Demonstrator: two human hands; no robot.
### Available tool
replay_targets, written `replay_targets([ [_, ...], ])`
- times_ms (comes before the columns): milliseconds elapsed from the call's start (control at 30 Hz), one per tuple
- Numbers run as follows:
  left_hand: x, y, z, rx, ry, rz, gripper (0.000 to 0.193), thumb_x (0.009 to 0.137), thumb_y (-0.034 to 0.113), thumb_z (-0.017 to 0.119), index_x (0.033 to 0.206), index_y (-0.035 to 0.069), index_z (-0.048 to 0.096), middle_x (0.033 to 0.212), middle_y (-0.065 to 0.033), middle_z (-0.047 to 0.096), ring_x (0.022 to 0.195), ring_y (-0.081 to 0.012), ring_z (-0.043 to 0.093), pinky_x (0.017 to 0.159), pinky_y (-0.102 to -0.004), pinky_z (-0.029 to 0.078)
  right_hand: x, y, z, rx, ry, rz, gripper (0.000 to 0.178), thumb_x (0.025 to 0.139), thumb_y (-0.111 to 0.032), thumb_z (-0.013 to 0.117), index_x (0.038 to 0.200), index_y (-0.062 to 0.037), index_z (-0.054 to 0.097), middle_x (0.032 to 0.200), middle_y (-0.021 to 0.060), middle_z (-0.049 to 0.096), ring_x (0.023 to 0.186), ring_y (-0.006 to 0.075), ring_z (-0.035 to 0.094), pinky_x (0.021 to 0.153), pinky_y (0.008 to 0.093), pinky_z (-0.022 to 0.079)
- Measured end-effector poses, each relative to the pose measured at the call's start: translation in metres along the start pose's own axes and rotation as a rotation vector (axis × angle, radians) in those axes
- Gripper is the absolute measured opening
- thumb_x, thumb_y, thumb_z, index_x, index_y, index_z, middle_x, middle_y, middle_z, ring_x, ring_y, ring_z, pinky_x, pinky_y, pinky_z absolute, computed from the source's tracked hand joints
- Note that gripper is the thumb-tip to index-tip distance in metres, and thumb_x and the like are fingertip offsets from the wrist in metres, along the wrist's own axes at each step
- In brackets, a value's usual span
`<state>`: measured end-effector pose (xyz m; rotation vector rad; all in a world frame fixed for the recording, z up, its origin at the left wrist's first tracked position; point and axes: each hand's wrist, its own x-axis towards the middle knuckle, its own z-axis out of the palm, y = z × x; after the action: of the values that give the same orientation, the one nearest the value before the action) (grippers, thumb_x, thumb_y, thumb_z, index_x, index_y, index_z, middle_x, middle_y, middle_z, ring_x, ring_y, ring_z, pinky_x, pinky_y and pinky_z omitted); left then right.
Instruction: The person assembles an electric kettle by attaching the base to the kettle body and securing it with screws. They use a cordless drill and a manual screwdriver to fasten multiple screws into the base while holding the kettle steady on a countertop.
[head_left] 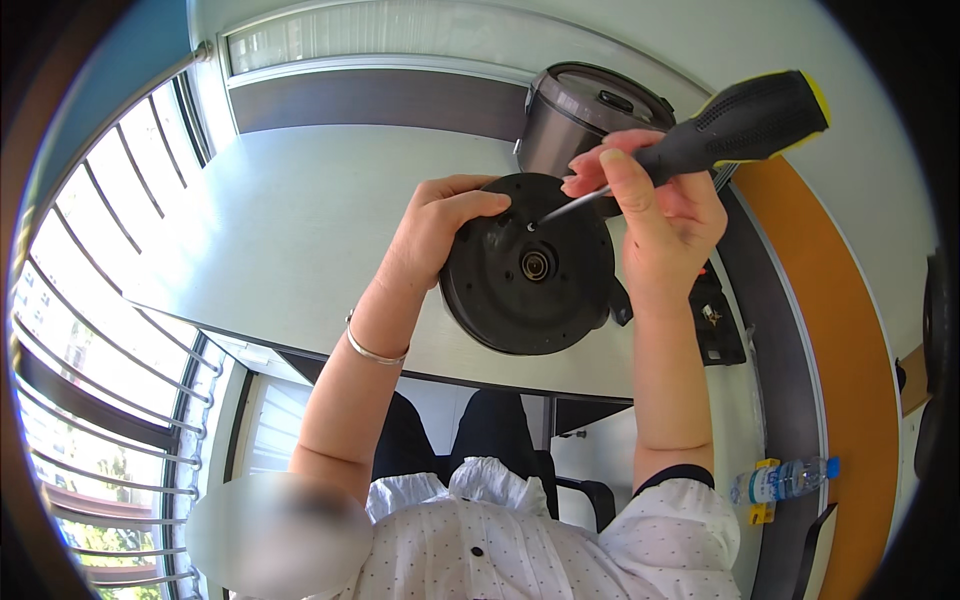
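Note:
My left hand (437,222) grips the left rim of a round black appliance base (528,265), held tilted up off the grey table (290,230) with its underside facing me. My right hand (660,205) is closed around a screwdriver (745,125) with a black and yellow handle. Its metal shaft slants down to the left, and the tip meets a small point near the top of the black base. A round metal socket sits at the base's centre. A thin silver bangle (372,350) circles my left wrist.
A metallic cooker pot with a dark lid (580,115) stands at the table's far side, right behind the base. A black part (718,320) lies at the right edge. A plastic water bottle (785,480) lies lower right. Window bars (120,330) run along the left.

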<state>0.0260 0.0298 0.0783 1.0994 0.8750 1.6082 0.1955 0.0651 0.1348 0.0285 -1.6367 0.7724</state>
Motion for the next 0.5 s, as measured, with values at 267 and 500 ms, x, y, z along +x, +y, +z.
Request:
replay_targets([
  [267, 0.000, 0.000, 0.002, 0.040, 0.011, 0.035, 0.034, 0.081, 0.012, 0.055, 0.106, -0.011, 0.062, 0.085, -0.0124, 0.066, 0.072, -0.0143, 0.062, 0.066, -0.0227, 0.050, -0.010, -0.003, -0.003, -0.247, 0.057, 0.015, 0.022, 0.077, 0.007, 0.070, 0.074, -0.0014, 0.050, 0.079, 0.0141, 0.065, 0.062, 0.0203, 0.064, 0.059, 0.0324, 0.056],
  [500, 0.000, 0.001, 0.004, 0.031, -0.007, 0.005, 0.034, 0.081, 0.011, 0.055, 0.106, -0.011, 0.063, 0.086, -0.0133, 0.066, 0.073, -0.0147, 0.063, 0.067, -0.0226, 0.050, -0.010, -0.001, 0.003, -0.048, 0.270, -0.121, 0.026, 0.071, 0.008, 0.076, 0.076, -0.0013, 0.052, 0.072, 0.0095, 0.064, 0.057, 0.0123, 0.061, 0.055, 0.0231, 0.051],
])
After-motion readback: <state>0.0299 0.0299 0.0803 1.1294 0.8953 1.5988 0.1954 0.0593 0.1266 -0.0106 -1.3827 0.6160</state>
